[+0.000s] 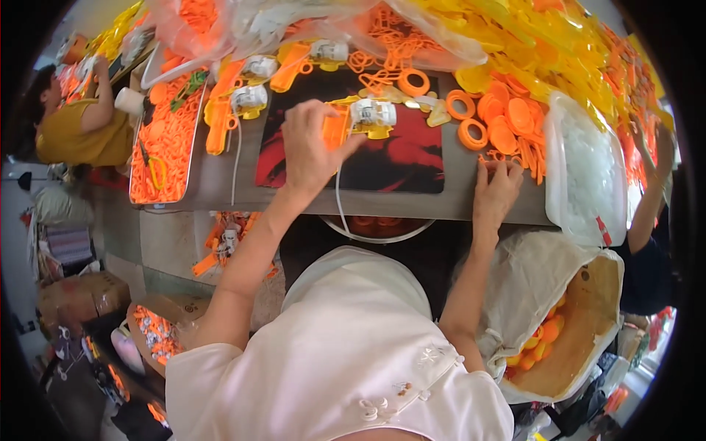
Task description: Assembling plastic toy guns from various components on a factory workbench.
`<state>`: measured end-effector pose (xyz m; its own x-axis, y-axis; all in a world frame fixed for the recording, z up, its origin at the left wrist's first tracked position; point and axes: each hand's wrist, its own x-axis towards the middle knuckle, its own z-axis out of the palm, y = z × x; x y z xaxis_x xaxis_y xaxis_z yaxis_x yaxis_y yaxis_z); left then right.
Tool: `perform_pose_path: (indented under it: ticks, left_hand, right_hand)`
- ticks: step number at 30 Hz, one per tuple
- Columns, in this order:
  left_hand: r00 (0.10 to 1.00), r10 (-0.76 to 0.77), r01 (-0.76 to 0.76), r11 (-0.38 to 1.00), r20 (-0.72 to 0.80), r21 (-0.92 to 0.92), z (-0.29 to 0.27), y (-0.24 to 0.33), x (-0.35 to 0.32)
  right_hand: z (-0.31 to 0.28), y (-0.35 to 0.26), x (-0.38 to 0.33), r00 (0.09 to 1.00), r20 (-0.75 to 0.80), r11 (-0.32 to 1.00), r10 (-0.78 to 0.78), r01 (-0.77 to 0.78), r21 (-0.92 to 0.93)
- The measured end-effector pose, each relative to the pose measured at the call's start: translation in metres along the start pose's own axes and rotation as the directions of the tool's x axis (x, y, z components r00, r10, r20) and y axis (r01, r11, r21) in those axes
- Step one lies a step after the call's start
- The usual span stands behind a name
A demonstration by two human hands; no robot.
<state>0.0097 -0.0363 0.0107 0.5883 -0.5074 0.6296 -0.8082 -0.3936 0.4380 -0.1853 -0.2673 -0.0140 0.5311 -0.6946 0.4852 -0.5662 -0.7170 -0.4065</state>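
Note:
My left hand (pixel 305 143) is closed on an orange plastic toy gun body (pixel 337 128) over the black and red mat (pixel 412 165). A white cylinder with dark printing (pixel 373 112) sits in its yellow front end, and a pale thin tube (pixel 339 198) hangs from it over the table edge. At the table's front right, my right hand (pixel 498 187) has its fingers bent down together at small orange parts (pixel 498 156). Whether it pinches one of them is hidden. Orange rings (pixel 472 134) and orange discs (pixel 502 135) lie just beyond that hand.
More toy gun bodies (pixel 220 117) lie to the left. Beside them a tray (pixel 193 158) holds small orange parts and yellow-handled scissors (pixel 156 173). A white tub (pixel 585 176) of clear pieces stands right. Yellow parts (pixel 507 44) are heaped behind. Two other people work at the sides.

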Motion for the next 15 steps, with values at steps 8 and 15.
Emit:
perform_pose_path:
  ticks: [8, 15]
  left_hand:
    - [0.986, -0.037, -0.017, 0.948, 0.161, 0.319, -0.010, 0.007, -0.016]
    - [0.977, -0.096, 0.023, 0.935, 0.190, 0.354, -0.003, 0.015, -0.012]
  right_hand:
    - [0.026, -0.094, -0.037, 0.958, 0.110, 0.948, -0.266, 0.240, 0.208]
    - [0.008, -0.082, -0.032, 0.878, 0.147, 0.874, -0.456, 0.411, 0.257]
